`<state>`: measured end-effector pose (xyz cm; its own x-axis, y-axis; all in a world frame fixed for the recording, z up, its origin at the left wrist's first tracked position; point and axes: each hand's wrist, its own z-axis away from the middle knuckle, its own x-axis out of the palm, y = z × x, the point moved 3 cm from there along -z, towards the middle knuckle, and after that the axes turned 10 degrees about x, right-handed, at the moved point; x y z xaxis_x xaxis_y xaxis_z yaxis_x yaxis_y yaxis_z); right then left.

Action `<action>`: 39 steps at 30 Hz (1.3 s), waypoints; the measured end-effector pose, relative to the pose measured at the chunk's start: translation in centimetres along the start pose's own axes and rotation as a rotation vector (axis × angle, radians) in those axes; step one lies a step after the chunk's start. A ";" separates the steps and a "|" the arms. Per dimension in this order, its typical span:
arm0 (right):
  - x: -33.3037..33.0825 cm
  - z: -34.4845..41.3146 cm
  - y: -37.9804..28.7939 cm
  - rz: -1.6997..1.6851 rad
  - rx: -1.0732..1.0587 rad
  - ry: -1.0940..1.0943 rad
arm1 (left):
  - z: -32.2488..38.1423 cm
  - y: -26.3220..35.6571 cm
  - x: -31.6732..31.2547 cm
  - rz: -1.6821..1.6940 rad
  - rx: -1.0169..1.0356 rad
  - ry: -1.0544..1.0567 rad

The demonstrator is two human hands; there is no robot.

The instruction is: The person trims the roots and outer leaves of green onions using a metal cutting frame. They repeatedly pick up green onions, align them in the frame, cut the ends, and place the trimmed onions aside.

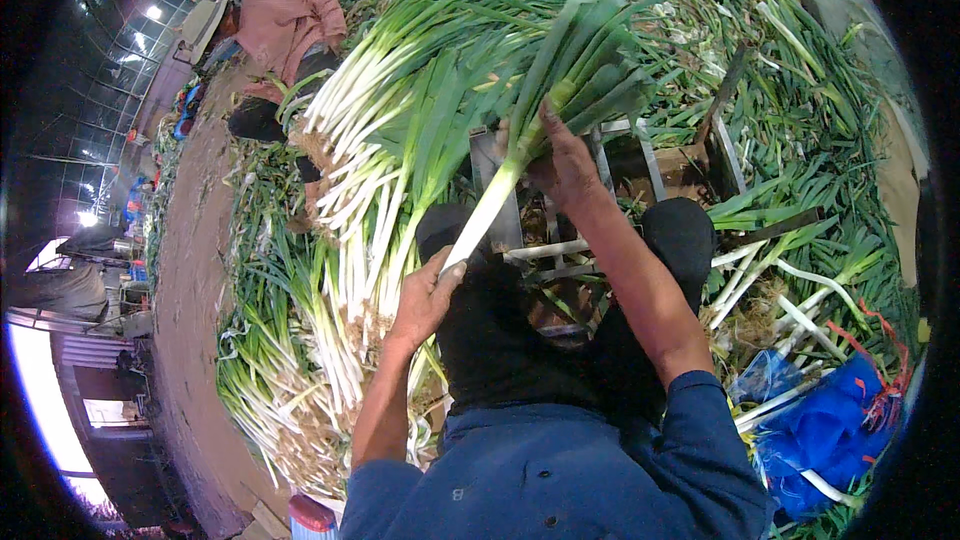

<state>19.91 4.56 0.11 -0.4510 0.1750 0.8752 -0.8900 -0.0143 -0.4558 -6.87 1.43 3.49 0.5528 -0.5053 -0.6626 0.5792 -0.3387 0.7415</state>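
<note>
A thick leek point(491, 206) lies slantwise across my lap, its fan of green leaves point(592, 67) pointing away from me. My left hand point(429, 296) grips the white lower end, thumb on top. Higher up, where the leaves begin to spread, my right hand point(562, 154) is closed around the stalk. The root end is hidden by my left hand. Left of the held leek rests a large pile of long leeks point(375, 157), with white stalks and brown roots facing left and towards me. Below my right forearm is a metal frame point(652, 165) between my knees.
Cut green leaves point(795, 135) cover the ground ahead and to the right. A blue plastic sheet point(817, 427) with red strings lies at lower right beside loose leeks point(802, 315). A person in a pink shirt point(289, 30) bends at upper left. A dirt path point(195, 255) runs along the left.
</note>
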 end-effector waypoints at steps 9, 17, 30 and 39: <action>-1.1 -0.6 -1.4 -0.031 -0.071 -0.037 | 1.5 -1.0 -0.5 -0.144 0.105 -0.014; -1.1 -0.3 -2.8 -0.183 -0.085 -0.028 | 0.0 -1.3 0.2 -0.169 0.109 0.144; -3.4 -1.1 -6.2 -0.232 -0.229 -0.055 | 0.4 -7.3 -3.2 0.841 -0.103 0.407; -2.3 -1.8 -4.2 -0.251 -0.174 -0.063 | 4.7 -7.6 -11.4 -0.572 -0.041 0.318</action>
<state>24.78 6.00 -0.28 -0.2267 0.0902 0.9698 -0.9518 0.1909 -0.2402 -20.38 6.08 5.94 0.2969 0.0069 -0.9549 0.8533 -0.4507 0.2621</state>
